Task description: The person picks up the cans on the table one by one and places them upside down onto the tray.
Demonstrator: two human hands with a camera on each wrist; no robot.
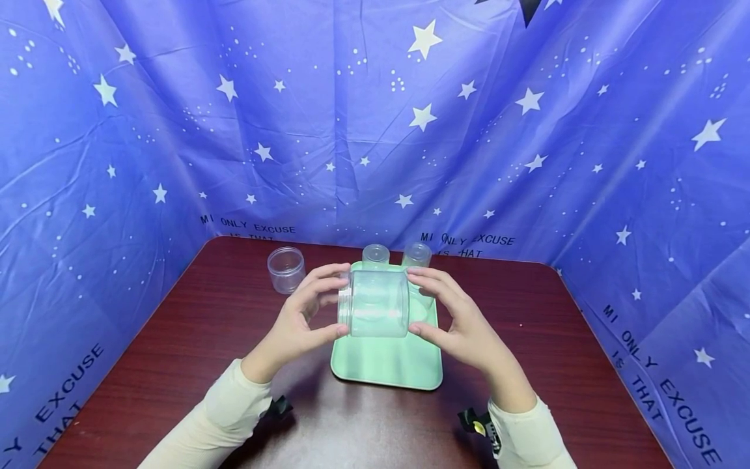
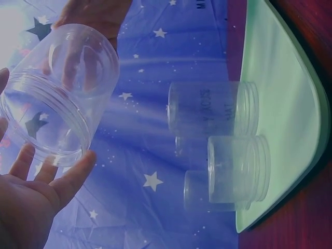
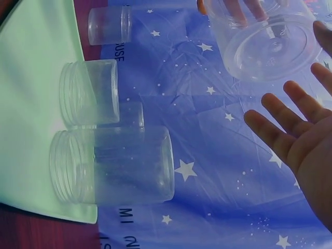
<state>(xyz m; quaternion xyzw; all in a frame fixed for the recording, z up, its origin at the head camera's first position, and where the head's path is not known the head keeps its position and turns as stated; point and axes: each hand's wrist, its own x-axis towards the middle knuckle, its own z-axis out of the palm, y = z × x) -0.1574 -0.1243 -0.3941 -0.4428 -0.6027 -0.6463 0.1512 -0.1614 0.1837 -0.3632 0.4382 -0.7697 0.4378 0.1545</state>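
A large clear plastic jar point(image 1: 379, 303) is held on its side above the green tray, its threaded mouth to the left and its base to the right. My left hand point(image 1: 293, 326) holds the mouth end, fingertips above and thumb below. At the base end, the fingers and thumb of my right hand point(image 1: 463, 326) grip the opposite edges. The left wrist view looks into the open mouth of this jar point(image 2: 67, 93). In the right wrist view its round base point(image 3: 275, 49) faces my spread right fingers.
On the green tray point(image 1: 387, 365) stand a taller clear jar point(image 3: 124, 166) and a shorter one point(image 3: 93, 93), threaded ends down. Another clear jar point(image 1: 286, 270) stands on the dark red table point(image 1: 205, 339) to the left. A blue star-patterned cloth point(image 1: 351, 130) hangs around the table.
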